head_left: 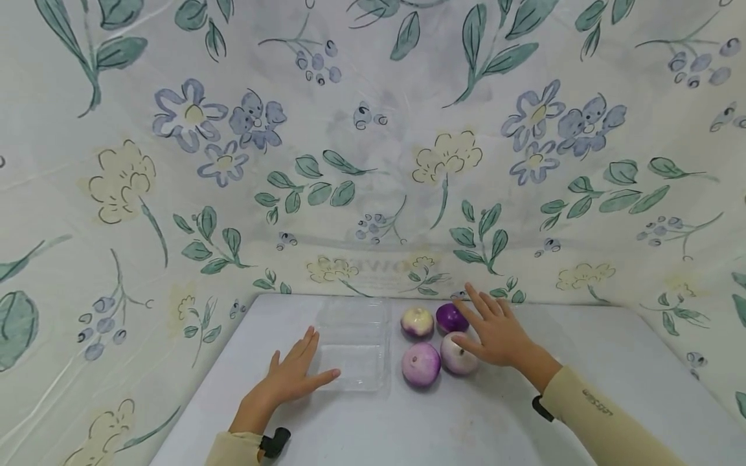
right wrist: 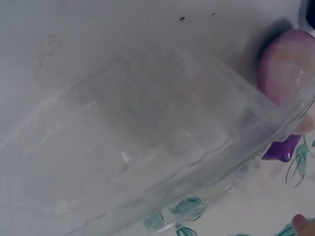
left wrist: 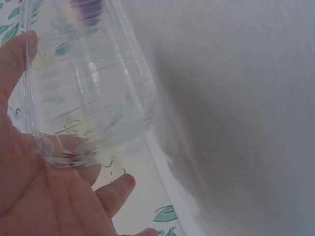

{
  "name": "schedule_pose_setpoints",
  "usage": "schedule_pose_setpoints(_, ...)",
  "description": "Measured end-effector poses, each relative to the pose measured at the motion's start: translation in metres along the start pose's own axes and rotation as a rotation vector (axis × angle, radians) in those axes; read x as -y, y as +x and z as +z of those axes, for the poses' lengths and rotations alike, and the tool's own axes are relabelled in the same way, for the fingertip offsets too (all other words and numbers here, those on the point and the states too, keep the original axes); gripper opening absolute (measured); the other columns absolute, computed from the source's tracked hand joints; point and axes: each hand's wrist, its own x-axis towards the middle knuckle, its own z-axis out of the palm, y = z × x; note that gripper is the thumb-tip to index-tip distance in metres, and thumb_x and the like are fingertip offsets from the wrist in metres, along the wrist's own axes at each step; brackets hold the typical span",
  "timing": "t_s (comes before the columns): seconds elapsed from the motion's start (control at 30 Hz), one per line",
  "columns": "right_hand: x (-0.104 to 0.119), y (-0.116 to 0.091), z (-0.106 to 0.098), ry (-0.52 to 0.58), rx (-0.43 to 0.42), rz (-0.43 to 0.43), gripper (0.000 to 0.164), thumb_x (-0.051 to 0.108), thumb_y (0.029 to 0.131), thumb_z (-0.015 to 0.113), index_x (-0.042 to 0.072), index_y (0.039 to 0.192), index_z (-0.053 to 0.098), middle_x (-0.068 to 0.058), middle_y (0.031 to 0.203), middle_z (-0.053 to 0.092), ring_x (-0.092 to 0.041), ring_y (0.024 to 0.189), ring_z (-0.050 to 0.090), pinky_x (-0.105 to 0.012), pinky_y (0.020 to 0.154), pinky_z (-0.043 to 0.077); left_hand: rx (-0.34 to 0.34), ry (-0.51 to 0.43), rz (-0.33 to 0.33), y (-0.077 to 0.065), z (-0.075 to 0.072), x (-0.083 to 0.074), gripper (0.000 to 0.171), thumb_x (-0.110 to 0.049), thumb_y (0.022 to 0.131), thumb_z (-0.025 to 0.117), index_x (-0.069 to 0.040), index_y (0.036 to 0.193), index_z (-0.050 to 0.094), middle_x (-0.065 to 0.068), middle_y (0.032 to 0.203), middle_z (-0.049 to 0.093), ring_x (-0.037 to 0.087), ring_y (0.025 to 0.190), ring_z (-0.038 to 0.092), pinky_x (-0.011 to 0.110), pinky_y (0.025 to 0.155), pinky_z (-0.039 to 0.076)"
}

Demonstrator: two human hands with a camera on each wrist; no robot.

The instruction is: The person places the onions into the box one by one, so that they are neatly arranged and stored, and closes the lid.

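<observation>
A clear plastic clamshell box (head_left: 352, 367) lies opened out on the table, its lid half toward the back. My left hand (head_left: 291, 375) is at the box's left side, fingers straight and thumb spread over the near part. In the left wrist view the box wall (left wrist: 93, 83) stands close against the palm and fingers. Several onions sit grouped right of the box: a yellowish one (head_left: 417, 321), a dark purple one (head_left: 449, 318), a pink-purple one (head_left: 421, 365) and a paler one (head_left: 456, 357). My right hand (head_left: 495, 333), fingers spread, overlaps the right-hand onions.
The white table (head_left: 361, 427) ends at a flower-patterned cloth (head_left: 373, 194) hanging behind it. Dark straps with small devices (head_left: 275, 443) sit at both wrists. The right wrist view has the clear box (right wrist: 162, 123) across it and a pinkish onion (right wrist: 285, 66) at its right.
</observation>
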Motion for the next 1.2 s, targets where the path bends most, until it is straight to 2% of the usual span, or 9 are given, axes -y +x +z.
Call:
schedule_pose_setpoints(0.4, 0.012, 0.002, 0.009, 0.005, 0.023, -0.038, 0.077, 0.064, 0.093, 0.049, 0.019, 0.155, 0.035, -0.013, 0.167, 0.013, -0.041, 0.147, 0.029, -0.066, 0.116, 0.020, -0.004, 0.010, -0.005, 0.000, 0.002, 0.000, 0.104, -0.063, 0.086, 0.063, 0.001, 0.156, 0.020, 0.019, 0.165, 0.011, 0.045, 0.149, 0.020, 0.077, 0.110, 0.002)
schedule_pose_setpoints(0.6, 0.019, -0.001, 0.010, 0.011, 0.048, -0.043, 0.079, 0.065, 0.092, 0.049, 0.020, 0.155, 0.034, -0.012, 0.167, 0.012, -0.040, 0.149, 0.026, -0.066, 0.117, 0.020, -0.001, 0.004, -0.005, -0.001, 0.004, 0.001, 0.105, -0.064, 0.086, 0.063, 0.001, 0.156, 0.020, 0.019, 0.165, 0.011, 0.045, 0.148, 0.021, 0.077, 0.110, 0.003)
schedule_pose_setpoints(0.8, 0.027, -0.006, 0.013, 0.035, 0.033, -0.071, 0.077, 0.061, 0.092, 0.054, 0.018, 0.154, 0.036, -0.013, 0.166, 0.015, -0.039, 0.147, 0.028, -0.067, 0.115, 0.022, 0.009, -0.004, -0.003, -0.004, 0.008, 0.002, 0.104, -0.065, 0.085, 0.062, 0.001, 0.156, 0.022, 0.019, 0.165, 0.012, 0.046, 0.148, 0.020, 0.078, 0.110, 0.004)
schedule_pose_setpoints(1.07, 0.033, 0.001, 0.013, 0.018, -0.004, -0.129, 0.076, 0.062, 0.092, 0.053, 0.020, 0.154, 0.037, -0.013, 0.165, 0.020, -0.036, 0.145, 0.032, -0.066, 0.113, 0.027, -0.016, 0.024, 0.014, -0.001, 0.002, 0.000, 0.104, -0.065, 0.085, 0.062, 0.001, 0.155, 0.022, 0.020, 0.164, 0.014, 0.047, 0.148, 0.022, 0.078, 0.110, 0.007)
schedule_pose_setpoints(1.2, 0.039, 0.006, 0.012, 0.009, 0.027, -0.138, 0.078, 0.063, 0.092, 0.051, 0.021, 0.155, 0.033, -0.013, 0.165, 0.020, -0.036, 0.147, 0.030, -0.065, 0.113, 0.028, -0.027, 0.020, 0.012, 0.000, 0.001, -0.001, 0.105, -0.065, 0.085, 0.063, 0.001, 0.155, 0.022, 0.020, 0.164, 0.014, 0.048, 0.147, 0.022, 0.078, 0.110, 0.007)
